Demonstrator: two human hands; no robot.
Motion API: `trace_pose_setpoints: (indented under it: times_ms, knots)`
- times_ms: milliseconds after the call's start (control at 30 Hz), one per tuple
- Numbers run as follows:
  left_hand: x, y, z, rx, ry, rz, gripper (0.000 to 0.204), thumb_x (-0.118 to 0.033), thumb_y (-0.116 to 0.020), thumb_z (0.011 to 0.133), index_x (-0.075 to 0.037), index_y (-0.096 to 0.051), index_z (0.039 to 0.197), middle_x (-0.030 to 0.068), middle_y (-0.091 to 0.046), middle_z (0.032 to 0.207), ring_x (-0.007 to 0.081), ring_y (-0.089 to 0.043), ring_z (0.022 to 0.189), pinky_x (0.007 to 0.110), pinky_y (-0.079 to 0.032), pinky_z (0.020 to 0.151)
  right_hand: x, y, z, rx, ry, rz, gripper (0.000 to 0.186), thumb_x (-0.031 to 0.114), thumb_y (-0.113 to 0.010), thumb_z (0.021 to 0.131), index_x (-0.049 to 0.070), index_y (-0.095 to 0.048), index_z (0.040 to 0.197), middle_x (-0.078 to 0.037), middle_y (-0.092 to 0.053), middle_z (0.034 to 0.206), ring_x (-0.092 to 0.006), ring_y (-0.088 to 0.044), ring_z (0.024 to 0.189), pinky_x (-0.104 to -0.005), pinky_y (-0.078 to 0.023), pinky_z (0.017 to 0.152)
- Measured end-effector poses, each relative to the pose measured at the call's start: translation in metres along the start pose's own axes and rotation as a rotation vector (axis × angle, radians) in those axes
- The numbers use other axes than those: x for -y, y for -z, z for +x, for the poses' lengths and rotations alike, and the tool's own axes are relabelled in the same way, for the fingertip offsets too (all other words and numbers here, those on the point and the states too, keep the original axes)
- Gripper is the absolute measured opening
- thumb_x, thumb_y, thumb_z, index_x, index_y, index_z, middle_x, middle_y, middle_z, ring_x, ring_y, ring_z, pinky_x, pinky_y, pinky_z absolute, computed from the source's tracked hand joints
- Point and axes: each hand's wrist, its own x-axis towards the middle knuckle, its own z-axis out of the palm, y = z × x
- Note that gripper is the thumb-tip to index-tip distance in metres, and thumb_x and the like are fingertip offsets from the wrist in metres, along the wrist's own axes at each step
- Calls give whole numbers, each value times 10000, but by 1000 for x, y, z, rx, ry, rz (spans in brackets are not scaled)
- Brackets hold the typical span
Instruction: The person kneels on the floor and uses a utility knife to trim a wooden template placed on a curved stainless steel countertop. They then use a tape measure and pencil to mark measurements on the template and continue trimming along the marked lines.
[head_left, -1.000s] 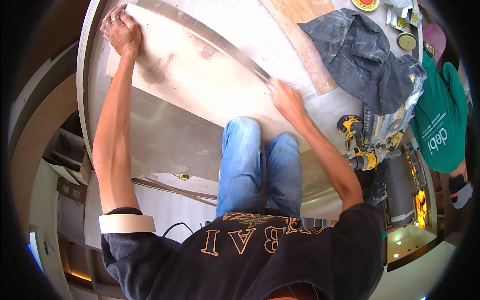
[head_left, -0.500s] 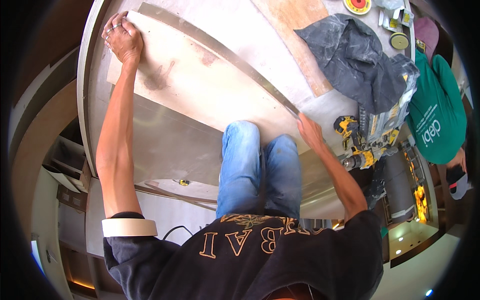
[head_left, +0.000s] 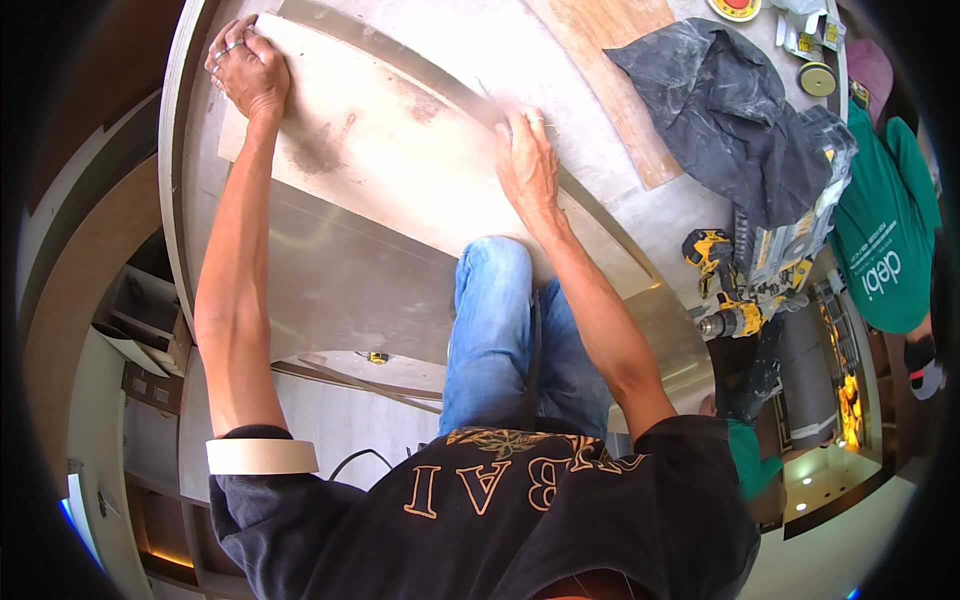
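Note:
A pale board [head_left: 380, 160] lies across a large metal sheet [head_left: 350, 270], with my knees [head_left: 490, 300] against its near side. My left hand [head_left: 245, 75] is closed round the board's upper left end, rings on its fingers. My right hand [head_left: 525, 150] is closed at the long metal strip or edge [head_left: 375, 55] along the board's far side, on a thin, blurred thing that I cannot make out. A cream tape roll [head_left: 262, 456] rings my left upper arm.
At the right are a dark dusty cloth [head_left: 700, 110], yellow-black drills [head_left: 710, 250], a round disc [head_left: 815, 80] and a wooden plank [head_left: 650, 150]. A person in green [head_left: 880, 230] is beyond them, another green sleeve [head_left: 750, 460] lower right. Wooden shelving [head_left: 150, 310] stands at left.
My right hand went down and right along the strip, then swung up and left to the middle of it. My left hand stays on the board. A green sleeve has appeared lower right.

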Motion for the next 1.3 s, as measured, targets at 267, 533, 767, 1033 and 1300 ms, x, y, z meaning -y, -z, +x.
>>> trace_pose_setpoints:
  times_ms: [267, 533, 767, 1033, 1300]
  knots:
    - [2, 4, -2, -3, 2, -3, 305, -260, -452, 982, -222, -681, 1180, 48, -567, 1293, 291, -416, 1299, 502, -304, 1111, 4, 9, 22, 87, -26, 36, 230, 159, -639, 910, -2, -643, 1074, -198, -653, 1023, -384, -652, 942, -446, -513, 825]
    - [15, -7, -5, -27, -51, 29, 314, -205, -486, 920, -202, -689, 1160, 48, -590, 1274, 288, -433, 1276, 494, -324, 1092, -33, 42, 21, 120, 60, 44, 268, 149, -609, 922, 18, -644, 1154, -175, -652, 1129, -376, -632, 1038, -424, -497, 896]
    - [7, 0, 2, 7, -18, 70, 358, -181, -473, 907, -127, -675, 1198, 90, -597, 1300, 305, -455, 1283, 463, -328, 1111, -95, 52, -65, 58, -85, -175, 349, 40, -608, 890, 101, -633, 1233, -77, -606, 1263, -320, -645, 1079, -408, -540, 871]
    - [11, -2, 1, 17, -54, 74, 395, -196, -443, 911, -82, -656, 1223, 138, -591, 1299, 328, -445, 1283, 471, -302, 1123, -89, 29, -65, -42, -204, 35, 225, 132, -547, 966, 33, -598, 1161, -185, -580, 1182, -406, -621, 967, -493, -490, 810]
    - [12, -2, 3, 29, -74, 93, 399, -195, -440, 896, -75, -658, 1208, 137, -595, 1299, 335, -456, 1270, 470, -298, 1117, -94, 49, -42, 119, -174, 24, 236, 191, -537, 984, -2, -587, 1109, -226, -585, 1112, -438, -603, 947, -503, -473, 812]
